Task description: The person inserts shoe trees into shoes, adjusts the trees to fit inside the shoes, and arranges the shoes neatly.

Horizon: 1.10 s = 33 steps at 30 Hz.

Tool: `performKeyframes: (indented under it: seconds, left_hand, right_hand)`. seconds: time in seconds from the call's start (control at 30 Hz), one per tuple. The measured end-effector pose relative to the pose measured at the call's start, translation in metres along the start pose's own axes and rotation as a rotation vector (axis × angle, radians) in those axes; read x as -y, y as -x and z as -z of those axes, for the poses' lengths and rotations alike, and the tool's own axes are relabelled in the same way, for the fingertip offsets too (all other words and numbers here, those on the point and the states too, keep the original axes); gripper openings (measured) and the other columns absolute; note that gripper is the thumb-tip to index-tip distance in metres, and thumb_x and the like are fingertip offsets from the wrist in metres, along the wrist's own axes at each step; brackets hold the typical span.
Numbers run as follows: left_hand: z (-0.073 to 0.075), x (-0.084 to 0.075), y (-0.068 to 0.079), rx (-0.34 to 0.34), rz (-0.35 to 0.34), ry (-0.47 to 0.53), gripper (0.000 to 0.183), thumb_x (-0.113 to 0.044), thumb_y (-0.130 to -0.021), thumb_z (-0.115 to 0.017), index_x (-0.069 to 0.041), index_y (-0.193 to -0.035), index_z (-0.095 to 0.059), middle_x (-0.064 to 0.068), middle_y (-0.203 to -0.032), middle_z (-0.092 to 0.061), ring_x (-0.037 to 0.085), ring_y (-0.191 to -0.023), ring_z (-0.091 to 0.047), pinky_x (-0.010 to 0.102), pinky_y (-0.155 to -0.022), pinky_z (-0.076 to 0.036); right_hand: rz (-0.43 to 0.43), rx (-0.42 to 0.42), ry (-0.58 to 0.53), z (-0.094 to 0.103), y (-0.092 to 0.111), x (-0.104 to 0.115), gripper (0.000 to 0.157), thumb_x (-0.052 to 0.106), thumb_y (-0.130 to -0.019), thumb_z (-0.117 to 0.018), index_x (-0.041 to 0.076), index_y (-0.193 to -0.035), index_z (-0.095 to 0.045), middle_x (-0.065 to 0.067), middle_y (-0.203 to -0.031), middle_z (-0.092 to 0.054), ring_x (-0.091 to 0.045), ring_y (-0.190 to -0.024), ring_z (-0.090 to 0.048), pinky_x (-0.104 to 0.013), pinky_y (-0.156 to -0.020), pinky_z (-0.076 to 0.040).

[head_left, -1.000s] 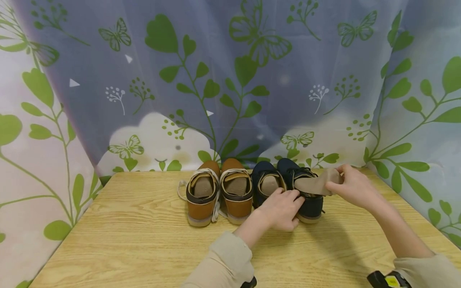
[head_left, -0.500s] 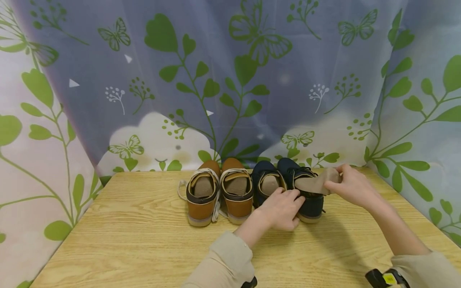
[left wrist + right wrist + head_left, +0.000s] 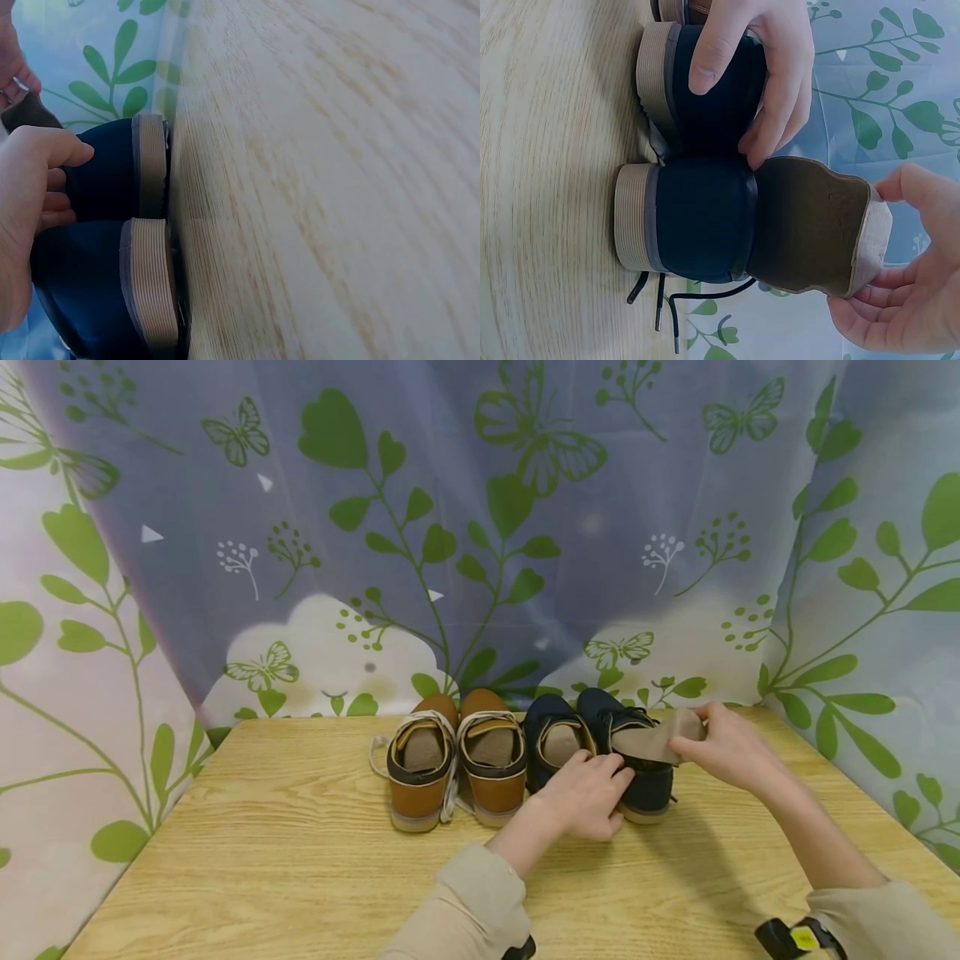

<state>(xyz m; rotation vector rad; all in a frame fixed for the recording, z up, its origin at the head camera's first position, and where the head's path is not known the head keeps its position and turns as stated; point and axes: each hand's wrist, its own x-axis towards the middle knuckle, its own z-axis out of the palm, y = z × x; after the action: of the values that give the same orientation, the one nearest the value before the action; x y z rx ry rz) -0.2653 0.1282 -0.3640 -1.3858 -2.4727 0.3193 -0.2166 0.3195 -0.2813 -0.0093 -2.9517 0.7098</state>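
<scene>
My right hand (image 3: 731,743) pinches the raised heel end of a beige insole (image 3: 648,743) between thumb and fingers. The insole's front part lies inside the right-hand navy shoe (image 3: 647,793), and its dark underside (image 3: 802,225) faces the right wrist camera, bent back at the held end. My left hand (image 3: 588,797) holds that same shoe near its collar, with the fingertips at the collar's left edge and the thumb (image 3: 71,150) behind the heels. Beside it stands the other navy shoe (image 3: 551,714), its beige insole (image 3: 561,745) showing inside, partly covered by my left hand.
Two brown shoes (image 3: 417,793) with pale laces stand to the left, toes toward the patterned curtain (image 3: 480,527). All the shoes are near the back of the wood-grain table (image 3: 300,877). Dark laces (image 3: 676,315) hang beside the right navy shoe.
My right hand and the insole's held end have shifted very slightly left, toward the shoe. The left hand and the shoes have stayed in place.
</scene>
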Motion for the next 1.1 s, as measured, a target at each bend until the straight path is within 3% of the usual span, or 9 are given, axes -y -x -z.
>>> performKeyframes:
  seconds: [0.2, 1.1]
  left_hand:
    - [-0.0010, -0.0003, 0.0004, -0.014, 0.001, -0.002, 0.055, -0.046, -0.089, -0.050, -0.020, -0.137, -0.045, -0.003, -0.127, -0.044, 0.009, -0.113, -0.046, 0.031, -0.094, -0.034]
    - [-0.0009, -0.0003, -0.0010, -0.009, 0.003, -0.014, 0.054, -0.046, -0.089, -0.050, -0.020, -0.136, -0.046, -0.003, -0.125, -0.045, 0.010, -0.111, -0.047, 0.030, -0.092, -0.034]
  right_hand:
    - [0.018, -0.026, -0.005, -0.0037, -0.0005, 0.0006, 0.059, 0.030, -0.085, -0.056, -0.015, -0.119, -0.039, -0.020, -0.089, -0.053, -0.023, -0.067, -0.049, -0.032, -0.054, -0.039]
    - [0.004, -0.020, -0.005, -0.0099, -0.0055, 0.0029, 0.066, 0.032, -0.085, -0.056, -0.017, -0.124, -0.036, -0.024, -0.095, -0.052, -0.026, -0.072, -0.050, -0.033, -0.057, -0.041]
